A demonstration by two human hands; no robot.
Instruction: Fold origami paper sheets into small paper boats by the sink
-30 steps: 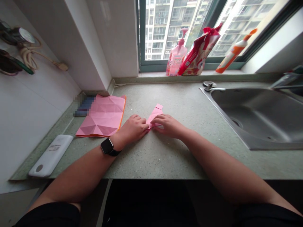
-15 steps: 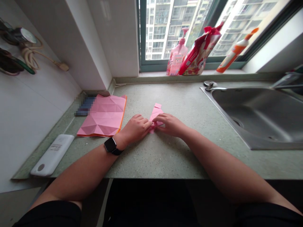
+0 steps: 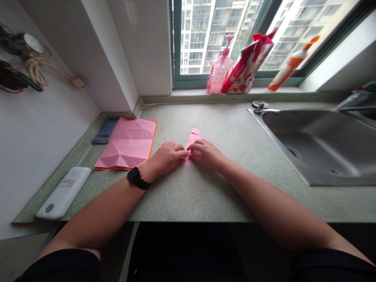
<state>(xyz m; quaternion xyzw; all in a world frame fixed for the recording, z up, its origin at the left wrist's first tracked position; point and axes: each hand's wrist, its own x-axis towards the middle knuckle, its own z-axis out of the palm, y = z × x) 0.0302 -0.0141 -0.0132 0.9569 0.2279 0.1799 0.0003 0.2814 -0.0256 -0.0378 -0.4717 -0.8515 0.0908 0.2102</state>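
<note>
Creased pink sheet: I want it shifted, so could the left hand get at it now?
Probably yes: the left hand lies just beside the creased pink sheet, nothing between, but must leave the small folded pink paper.

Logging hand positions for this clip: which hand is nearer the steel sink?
Right. The right hand rests on the folded pink paper, with counter between it and the steel sink; the left hand is farther, across the paper.

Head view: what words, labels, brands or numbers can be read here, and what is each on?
No text is legible.
White oblong device: small printed lines, too small to read.
Red-and-white pouch: print too blurred to read.
Pink pump bottle: label too blurred to read.
Orange-capped tube: print too blurred to read.
</note>
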